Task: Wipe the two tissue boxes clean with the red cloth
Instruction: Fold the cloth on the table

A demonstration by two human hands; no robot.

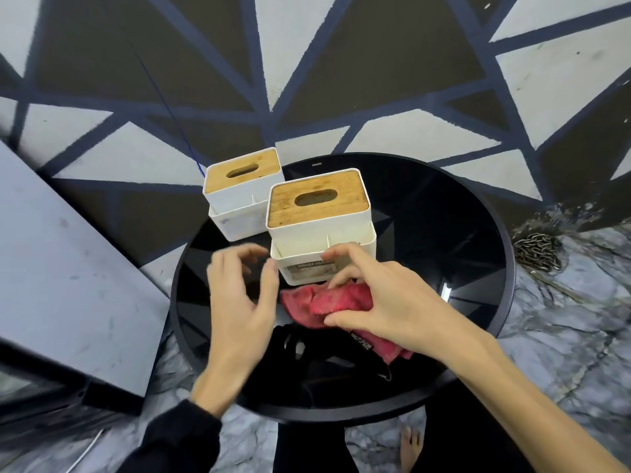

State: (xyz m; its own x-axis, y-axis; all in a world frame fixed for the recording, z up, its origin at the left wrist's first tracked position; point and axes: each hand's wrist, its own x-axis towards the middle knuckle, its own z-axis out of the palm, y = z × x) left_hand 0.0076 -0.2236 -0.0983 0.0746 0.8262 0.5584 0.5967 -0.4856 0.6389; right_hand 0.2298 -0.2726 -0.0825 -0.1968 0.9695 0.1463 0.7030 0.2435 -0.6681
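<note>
Round black glossy table (pixel 478 233) before a wall (pixel 341 63) painted in grey and dark triangles; marbled floor (pixel 563 336) below. Two tissue boxes, near box (pixel 321 240) and far box (pixel 239 203), stand just beside each other on the table: white, rigid, wooden-lidded, probably light; best steadied by the side walls. Red cloth (pixel 327 303) lies crumpled before the near box, soft and limp. Right hand (pixel 386 302) pinches the cloth. Left hand (pixel 239 295) hovers spread, loosely curled, holding nothing.

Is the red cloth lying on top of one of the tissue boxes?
No, the red cloth lies on the black table before the near tissue box.
</note>
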